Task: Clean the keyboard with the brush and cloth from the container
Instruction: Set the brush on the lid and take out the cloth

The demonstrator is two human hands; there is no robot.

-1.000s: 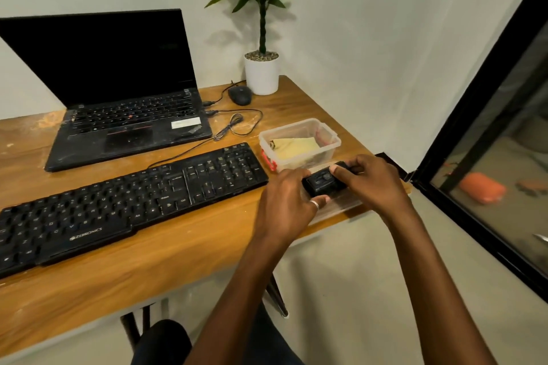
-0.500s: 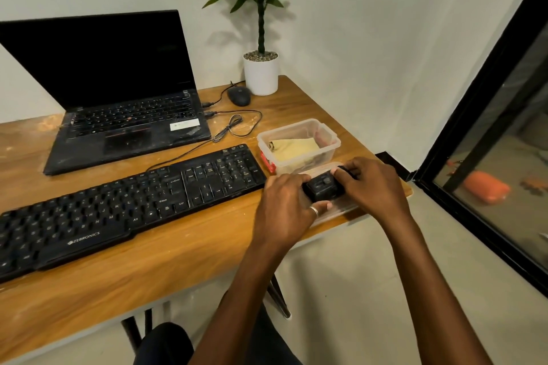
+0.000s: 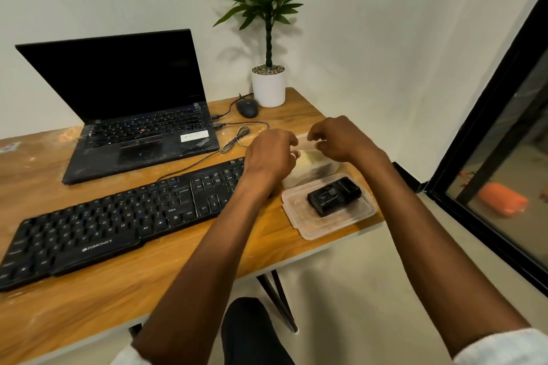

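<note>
Black keyboard [image 3: 118, 216]: lower left, on desk [image 3: 192, 261].
Container [image 3: 308, 178]: clear, right of centre, yellow cloth [image 3: 308, 157] inside.
Brush [image 3: 333, 195]: black, on lid [image 3: 335, 222] just below container.
Left hand [image 3: 271, 154], right hand [image 3: 341, 139]: over container, fingers curled; grip unclear.

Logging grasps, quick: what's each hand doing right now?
Left hand: curled over the container, fingertips hidden; cannot tell.
Right hand: loosely curled, holding nothing.
</note>
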